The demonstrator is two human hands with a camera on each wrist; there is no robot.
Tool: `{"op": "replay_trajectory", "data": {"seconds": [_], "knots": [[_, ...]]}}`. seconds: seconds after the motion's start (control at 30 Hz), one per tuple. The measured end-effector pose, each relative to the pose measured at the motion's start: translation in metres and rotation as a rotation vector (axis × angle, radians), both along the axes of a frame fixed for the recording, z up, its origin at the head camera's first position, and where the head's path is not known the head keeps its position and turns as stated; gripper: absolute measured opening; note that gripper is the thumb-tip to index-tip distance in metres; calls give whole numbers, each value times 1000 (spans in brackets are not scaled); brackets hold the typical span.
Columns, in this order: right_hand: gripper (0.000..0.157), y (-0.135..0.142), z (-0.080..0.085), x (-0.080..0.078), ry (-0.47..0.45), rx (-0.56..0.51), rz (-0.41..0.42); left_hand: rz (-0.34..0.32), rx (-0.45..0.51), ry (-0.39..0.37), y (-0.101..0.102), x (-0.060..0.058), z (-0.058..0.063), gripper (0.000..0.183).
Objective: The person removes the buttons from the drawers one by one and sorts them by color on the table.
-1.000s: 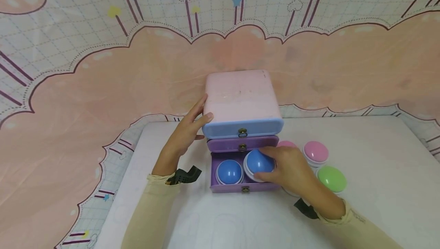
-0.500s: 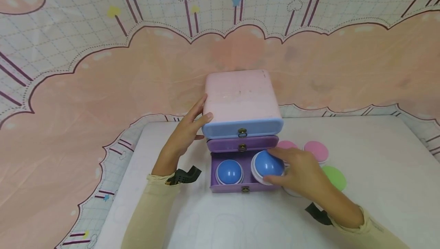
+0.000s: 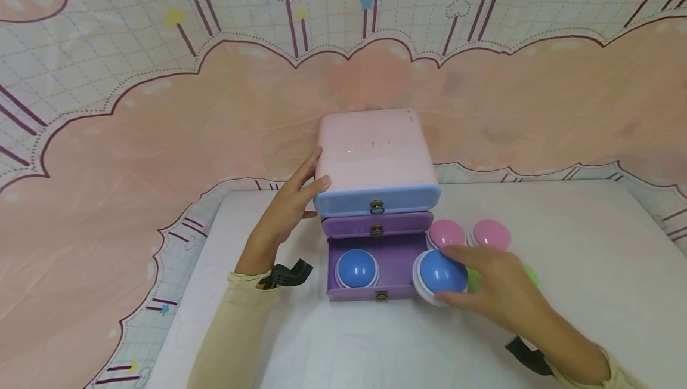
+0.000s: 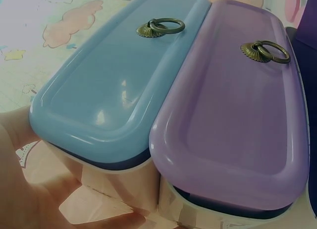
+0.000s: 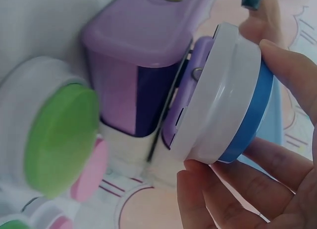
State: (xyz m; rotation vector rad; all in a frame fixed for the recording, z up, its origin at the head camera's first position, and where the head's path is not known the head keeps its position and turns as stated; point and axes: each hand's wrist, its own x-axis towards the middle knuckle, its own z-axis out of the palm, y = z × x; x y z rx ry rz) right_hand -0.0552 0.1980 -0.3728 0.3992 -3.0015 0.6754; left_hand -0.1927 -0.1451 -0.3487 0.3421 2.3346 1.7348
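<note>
Between its thumb and fingers, my right hand (image 3: 501, 281) grips a round white pot with a blue lid (image 3: 442, 274), tilted, in front of the right corner of the pulled-out bottom drawer (image 3: 399, 261). A second blue-lidded pot (image 3: 356, 268) sits in that drawer's left half. My left hand (image 3: 284, 213) rests with extended fingers against the left side of the pink drawer chest (image 3: 376, 147), the thumb at its upper edge. In the left wrist view, the blue drawer front (image 4: 114, 85) and a purple one (image 4: 233, 100) carry brass ring pulls.
Right of the chest stand pink-lidded pots (image 3: 446, 233) and green-lidded ones, partly hidden behind my right hand; one green lid (image 5: 62, 140) shows near in the right wrist view. A patterned cloth (image 3: 241, 114) hangs behind the white table (image 3: 322, 347).
My right hand has lifted the blue-lidded pot out of the drawer's right half and carried it right and toward me. My left hand stays against the chest.
</note>
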Motion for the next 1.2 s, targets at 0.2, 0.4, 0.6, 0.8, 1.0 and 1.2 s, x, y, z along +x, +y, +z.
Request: {"op": "replay_trajectory", "data": {"seconds": [0.2, 0.4, 0.6, 0.8, 1.0, 1.2], "knots": [[73, 13, -6, 9, 23, 17, 11, -2, 1, -1, 0, 0, -1, 66], [74, 23, -13, 19, -2, 34, -6, -1, 5, -7, 0, -1, -1, 66], [82, 31, -20, 29, -135, 32, -48, 5, -11, 3, 0, -1, -2, 66], [86, 37, -27, 39, -182, 24, -73, 3, -17, 10, -1, 0, -3, 67], [86, 43, -36, 48, -224, 14, -66, 4, -17, 12, -1, 0, -2, 66], [88, 51, -43, 51, -274, 39, -67, 5, -17, 14, -1, -1, -3, 66]]}}
